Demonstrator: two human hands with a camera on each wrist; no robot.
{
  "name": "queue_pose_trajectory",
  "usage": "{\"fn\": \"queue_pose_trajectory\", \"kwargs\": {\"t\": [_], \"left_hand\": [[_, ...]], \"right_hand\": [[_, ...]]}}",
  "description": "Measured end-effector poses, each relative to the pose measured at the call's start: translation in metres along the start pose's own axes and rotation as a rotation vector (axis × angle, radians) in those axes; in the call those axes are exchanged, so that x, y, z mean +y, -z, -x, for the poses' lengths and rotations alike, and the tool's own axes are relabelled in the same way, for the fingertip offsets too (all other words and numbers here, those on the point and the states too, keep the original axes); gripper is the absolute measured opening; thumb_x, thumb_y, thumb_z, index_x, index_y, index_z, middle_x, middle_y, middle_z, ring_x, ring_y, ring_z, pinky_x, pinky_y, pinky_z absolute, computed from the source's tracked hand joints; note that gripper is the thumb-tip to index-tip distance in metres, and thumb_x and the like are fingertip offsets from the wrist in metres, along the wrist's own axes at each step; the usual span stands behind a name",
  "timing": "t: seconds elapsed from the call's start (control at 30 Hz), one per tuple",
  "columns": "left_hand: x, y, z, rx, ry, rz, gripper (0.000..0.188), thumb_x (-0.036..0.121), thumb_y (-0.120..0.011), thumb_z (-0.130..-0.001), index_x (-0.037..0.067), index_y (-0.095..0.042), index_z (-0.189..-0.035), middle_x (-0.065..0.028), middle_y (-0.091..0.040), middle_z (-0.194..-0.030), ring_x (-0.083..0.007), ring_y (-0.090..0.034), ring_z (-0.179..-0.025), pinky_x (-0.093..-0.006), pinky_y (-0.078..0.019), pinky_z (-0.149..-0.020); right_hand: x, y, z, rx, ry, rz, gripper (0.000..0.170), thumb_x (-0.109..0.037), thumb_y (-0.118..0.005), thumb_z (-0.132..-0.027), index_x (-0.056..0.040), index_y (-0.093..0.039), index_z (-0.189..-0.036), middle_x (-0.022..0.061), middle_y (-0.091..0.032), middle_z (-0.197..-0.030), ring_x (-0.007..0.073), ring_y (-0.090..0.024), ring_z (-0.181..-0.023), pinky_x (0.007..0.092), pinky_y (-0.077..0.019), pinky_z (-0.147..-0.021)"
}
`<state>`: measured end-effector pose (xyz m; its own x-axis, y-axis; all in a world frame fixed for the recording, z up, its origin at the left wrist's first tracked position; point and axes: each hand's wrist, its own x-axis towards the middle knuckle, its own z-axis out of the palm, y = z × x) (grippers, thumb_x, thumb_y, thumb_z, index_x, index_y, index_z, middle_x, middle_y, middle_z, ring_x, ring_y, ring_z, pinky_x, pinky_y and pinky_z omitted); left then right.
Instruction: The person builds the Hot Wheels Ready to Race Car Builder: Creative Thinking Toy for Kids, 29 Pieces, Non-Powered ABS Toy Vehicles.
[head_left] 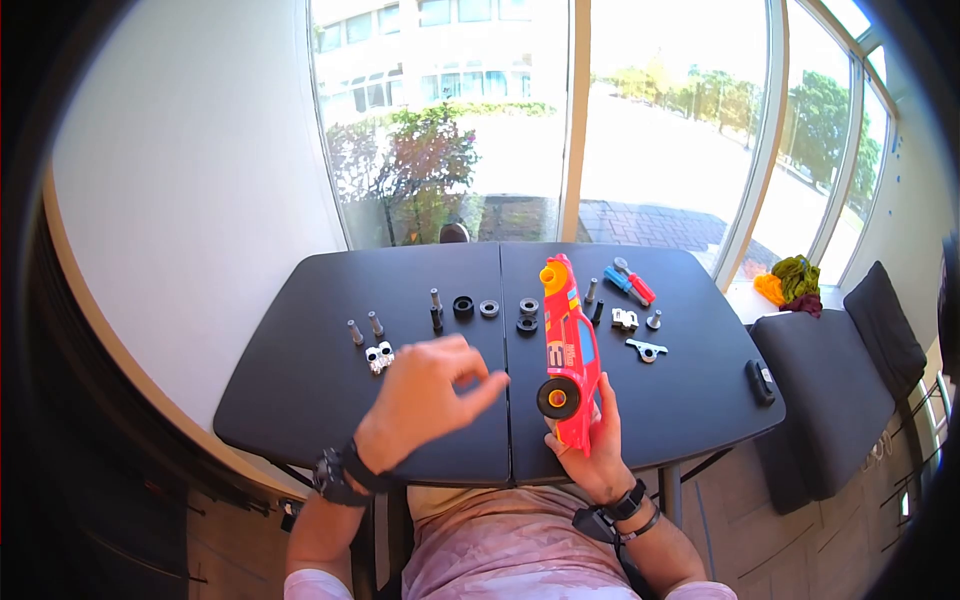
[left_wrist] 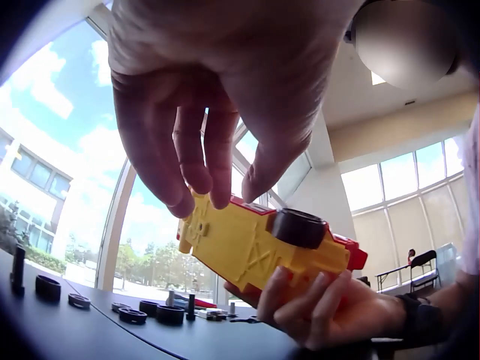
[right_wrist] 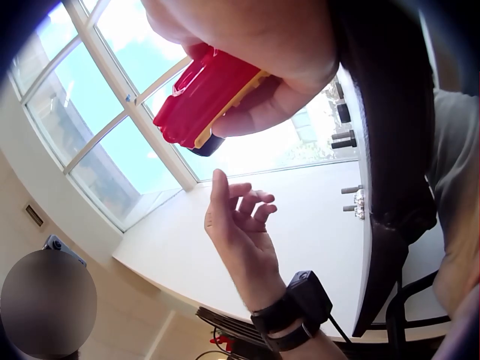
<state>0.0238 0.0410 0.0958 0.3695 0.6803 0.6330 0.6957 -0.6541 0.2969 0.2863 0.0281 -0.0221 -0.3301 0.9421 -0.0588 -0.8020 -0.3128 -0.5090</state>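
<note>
My right hand [head_left: 600,440] grips a red toy car [head_left: 570,335] by its lower end, holding it up on its side above the table. One black wheel [head_left: 558,398] with an orange hub is on the car's near end; at the far end an orange hub [head_left: 552,276] shows bare. The yellow underside [left_wrist: 240,247] faces the left wrist camera, with right-hand fingers [left_wrist: 307,304] curled round it. My left hand [head_left: 430,395] hovers left of the car, fingers loosely bent and nothing in them. In the right wrist view that left hand [right_wrist: 244,232] is apart from the car.
On the black table [head_left: 300,400] stand several bolts [head_left: 355,332], black tyres [head_left: 463,306], grey rings [head_left: 489,309] and silver engine-like parts [head_left: 380,357]. Red and blue screwdrivers [head_left: 628,285] lie at the back right. A white bracket [head_left: 647,350] and black case [head_left: 760,382] are right.
</note>
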Motion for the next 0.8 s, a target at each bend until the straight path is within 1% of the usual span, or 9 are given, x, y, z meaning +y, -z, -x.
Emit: {"fn": "queue_pose_trajectory", "kwargs": {"t": [0.03,0.13,0.23,0.27,0.4,0.47,0.57,0.67,0.8], "left_hand": [[-0.014,0.001,-0.008,0.020,-0.001,-0.086,0.022,0.020,-0.089,-0.093,0.006,-0.076,-0.082,-0.0089,-0.073,-0.087,-0.0256,-0.074,-0.075,-0.0358,-0.0551,-0.062],[-0.077,-0.019,-0.029,-0.075,-0.138,-0.619,0.007,0.012,-0.083,-0.093,0.009,-0.078,-0.097,-0.0067,-0.075,-0.107,-0.0250,-0.075,-0.104,-0.0373,-0.0604,-0.087],[-0.133,-0.036,-0.038,-0.301,-0.343,-0.896,0.012,0.008,-0.078,-0.092,0.013,-0.079,-0.104,-0.0034,-0.073,-0.117,-0.0246,-0.070,-0.121,-0.0423,-0.0548,-0.108],[-0.153,-0.050,-0.036,-0.295,-0.365,-0.939,0.009,0.011,-0.075,-0.094,0.013,-0.080,-0.101,-0.0009,-0.073,-0.113,-0.0237,-0.069,-0.123,-0.0460,-0.0503,-0.114],[-0.183,-0.066,-0.036,-0.340,-0.411,-1.017,0.008,0.012,-0.074,-0.094,0.013,-0.081,-0.097,-0.0007,-0.073,-0.110,-0.0221,-0.068,-0.123,-0.0440,-0.0521,-0.108],[-0.180,-0.065,-0.036,-0.359,-0.414,-1.038,0.008,0.013,-0.074,-0.093,0.014,-0.082,-0.097,-0.0004,-0.073,-0.110,-0.0213,-0.068,-0.123,-0.0429,-0.0525,-0.105],[-0.164,-0.057,-0.039,-0.288,-0.310,-0.955,0.007,0.014,-0.077,-0.094,0.012,-0.081,-0.099,-0.0013,-0.073,-0.107,-0.0208,-0.069,-0.120,-0.0401,-0.0521,-0.102],[-0.128,-0.041,-0.037,-0.074,-0.173,-0.594,0.010,0.015,-0.081,-0.094,0.008,-0.080,-0.102,-0.0043,-0.074,-0.103,-0.0229,-0.071,-0.113,-0.0400,-0.0534,-0.099],[-0.070,-0.019,-0.033,0.106,-0.031,-0.084,0.021,0.011,-0.085,-0.091,0.003,-0.078,-0.110,-0.0084,-0.080,-0.098,-0.0223,-0.076,-0.098,-0.0372,-0.0580,-0.090]], "right_hand": [[0.001,-0.001,0.000,0.013,0.002,0.011,0.063,-0.072,-0.055,-0.112,-0.0157,-0.067,-0.138,0.0025,-0.074,-0.110,0.0145,-0.071,-0.090,0.0324,-0.0594,-0.065],[0.001,-0.003,-0.001,0.046,-0.007,-0.002,0.063,-0.072,-0.056,-0.112,-0.0162,-0.067,-0.138,0.0019,-0.074,-0.109,0.0146,-0.070,-0.089,0.0323,-0.0587,-0.065],[0.000,0.002,0.000,-0.006,-0.016,-0.026,0.059,-0.068,-0.052,-0.116,-0.0158,-0.067,-0.138,0.0006,-0.078,-0.110,0.0139,-0.074,-0.089,0.0356,-0.0599,-0.068],[-0.001,0.002,-0.001,0.000,-0.017,-0.022,0.059,-0.068,-0.053,-0.116,-0.0158,-0.067,-0.138,0.0007,-0.078,-0.110,0.0141,-0.074,-0.089,0.0356,-0.0598,-0.068],[0.000,-0.002,-0.001,0.027,-0.025,-0.024,0.059,-0.068,-0.053,-0.116,-0.0154,-0.067,-0.137,0.0009,-0.078,-0.110,0.0146,-0.074,-0.088,0.0356,-0.0591,-0.068],[-0.001,0.000,-0.001,0.020,-0.028,-0.026,0.059,-0.068,-0.052,-0.116,-0.0152,-0.067,-0.137,0.0008,-0.078,-0.110,0.0145,-0.074,-0.088,0.0354,-0.0586,-0.068],[0.001,0.004,-0.002,-0.008,-0.027,-0.026,0.059,-0.068,-0.052,-0.116,-0.0150,-0.067,-0.138,0.0005,-0.078,-0.111,0.0141,-0.073,-0.088,0.0352,-0.0579,-0.068],[0.000,0.000,-0.001,0.001,-0.023,-0.005,0.060,-0.068,-0.051,-0.116,-0.0153,-0.067,-0.139,0.0000,-0.078,-0.112,0.0138,-0.073,-0.088,0.0350,-0.0574,-0.067],[0.000,-0.001,-0.001,0.016,-0.010,0.015,0.059,-0.068,-0.050,-0.117,-0.0159,-0.066,-0.140,-0.0003,-0.078,-0.112,0.0136,-0.073,-0.088,0.0347,-0.0570,-0.067]]}}
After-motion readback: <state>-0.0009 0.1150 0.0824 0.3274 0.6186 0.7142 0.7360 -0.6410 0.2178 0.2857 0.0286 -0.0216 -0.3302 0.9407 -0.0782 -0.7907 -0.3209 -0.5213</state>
